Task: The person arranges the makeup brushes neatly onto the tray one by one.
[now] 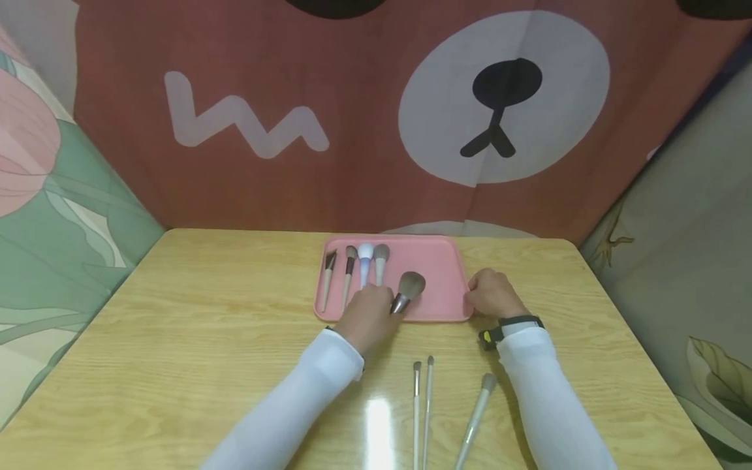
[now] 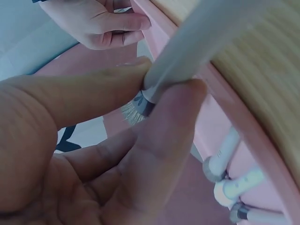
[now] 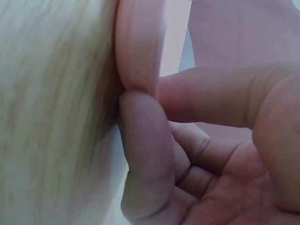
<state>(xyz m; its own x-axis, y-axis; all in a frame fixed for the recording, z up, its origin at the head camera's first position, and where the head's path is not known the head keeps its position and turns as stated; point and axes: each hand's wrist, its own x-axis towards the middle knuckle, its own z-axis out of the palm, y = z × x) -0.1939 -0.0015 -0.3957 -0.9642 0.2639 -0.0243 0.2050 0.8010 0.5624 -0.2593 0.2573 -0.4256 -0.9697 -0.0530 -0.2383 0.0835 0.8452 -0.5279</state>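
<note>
Two hands at a pink tray, one large brush held over it

One large powder brush (image 1: 407, 291) is pinched at its handle by the left hand (image 1: 369, 317), thumb and fingers (image 2: 159, 140) closed on the shaft just behind the ferrule; its bristle head is seen over the middle of the pink tray (image 1: 446, 274), angled up and to the right. The tray's right edge is gripped by the right hand (image 1: 492, 294), fingers curled round the rim. Four brushes (image 1: 355, 271) are laid side by side in the tray's left part. Three thin brushes (image 1: 431, 408) are seen on the wooden table (image 1: 176, 339), nearer the person
</note>
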